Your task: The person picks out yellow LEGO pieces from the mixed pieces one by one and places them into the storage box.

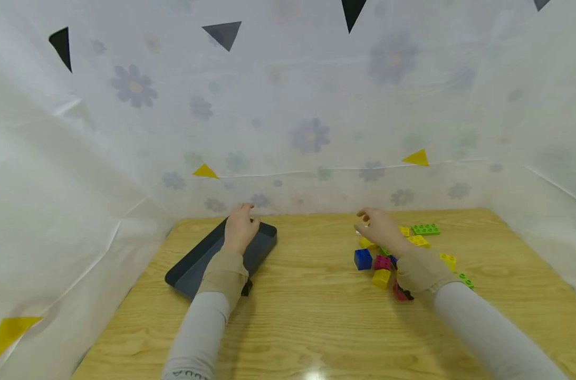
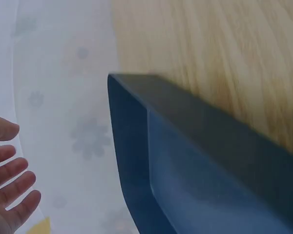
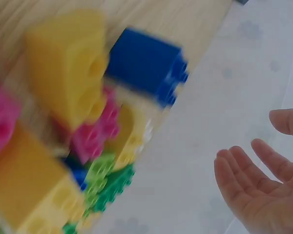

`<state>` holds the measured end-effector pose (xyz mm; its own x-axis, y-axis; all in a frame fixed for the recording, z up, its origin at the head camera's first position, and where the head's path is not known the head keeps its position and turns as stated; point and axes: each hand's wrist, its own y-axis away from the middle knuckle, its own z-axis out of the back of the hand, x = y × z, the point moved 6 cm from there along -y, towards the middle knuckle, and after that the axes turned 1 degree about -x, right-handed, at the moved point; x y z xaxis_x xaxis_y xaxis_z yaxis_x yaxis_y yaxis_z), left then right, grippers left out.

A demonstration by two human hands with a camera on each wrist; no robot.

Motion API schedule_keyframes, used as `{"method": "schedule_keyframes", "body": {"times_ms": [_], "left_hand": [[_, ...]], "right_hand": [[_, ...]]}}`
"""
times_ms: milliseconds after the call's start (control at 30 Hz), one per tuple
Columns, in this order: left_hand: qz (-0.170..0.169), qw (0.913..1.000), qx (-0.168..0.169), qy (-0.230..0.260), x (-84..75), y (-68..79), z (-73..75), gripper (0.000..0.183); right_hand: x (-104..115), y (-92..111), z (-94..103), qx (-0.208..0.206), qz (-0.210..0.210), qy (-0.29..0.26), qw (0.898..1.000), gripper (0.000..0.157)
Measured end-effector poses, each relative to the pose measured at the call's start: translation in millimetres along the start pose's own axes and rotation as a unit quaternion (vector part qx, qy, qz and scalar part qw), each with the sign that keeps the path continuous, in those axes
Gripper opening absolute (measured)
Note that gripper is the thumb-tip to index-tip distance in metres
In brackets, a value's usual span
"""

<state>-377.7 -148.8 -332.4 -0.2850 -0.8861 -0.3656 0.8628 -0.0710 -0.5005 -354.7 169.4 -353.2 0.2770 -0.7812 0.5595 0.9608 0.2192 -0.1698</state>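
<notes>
My left hand (image 1: 241,228) hovers over a dark grey tray (image 1: 178,274), its fingers loose and nothing in them. In the left wrist view the spread fingers of that hand (image 2: 12,180) stand apart from the tray's corner (image 2: 129,161). Over a heap of toy building bricks on the right is my right hand (image 1: 380,228), relaxed and holding nothing. A blue brick (image 1: 363,259), a magenta brick (image 1: 382,262) and a yellow brick (image 1: 381,278) lie nearest below it. The right wrist view has the blue brick (image 3: 145,61) clear of the fingers (image 3: 244,180).
More bricks lie to the right, among them a light green brick (image 1: 425,229) and a yellow one (image 1: 448,261). A small black object (image 1: 247,287) sits beside the tray, partly hidden by my left sleeve. Flower-printed sheeting (image 1: 312,137) encloses the wooden table (image 1: 312,295).
</notes>
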Motion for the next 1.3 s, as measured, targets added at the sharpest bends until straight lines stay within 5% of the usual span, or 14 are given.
{"method": "schedule_keyframes", "body": {"times_ms": [233, 433, 600, 933, 1167, 1300], "left_hand": [[0.088, 0.9930, 0.066, 0.042, 45.0, 1.8, 16.4, 0.034], [0.106, 0.9894, 0.078, 0.060, 80.9, 8.5, 34.2, 0.035], [0.118, 0.9888, 0.089, 0.020, 102.8, 18.8, 44.5, 0.034], [0.185, 0.9713, 0.150, -0.007, 137.1, 48.3, 47.8, 0.036], [0.180, 0.9708, 0.154, -0.038, 149.1, 55.1, 48.3, 0.032], [0.179, 0.9692, 0.162, -0.048, 154.6, 55.7, 47.2, 0.030]], "right_hand": [[32.7, 2.1, -28.0, 0.033, 0.010, -0.073, 0.997, 0.025], [57.3, 5.6, -56.9, 0.063, 0.010, -0.120, 0.991, 0.017], [75.2, 8.4, -83.8, 0.092, -0.011, -0.180, 0.979, 0.014], [113.9, 11.8, -132.0, 0.112, 0.009, -0.238, 0.965, 0.015], [137.2, 15.4, -168.1, 0.136, -0.017, -0.319, 0.938, 0.022], [147.0, 15.8, -181.9, 0.137, -0.037, -0.332, 0.932, 0.024]]}}
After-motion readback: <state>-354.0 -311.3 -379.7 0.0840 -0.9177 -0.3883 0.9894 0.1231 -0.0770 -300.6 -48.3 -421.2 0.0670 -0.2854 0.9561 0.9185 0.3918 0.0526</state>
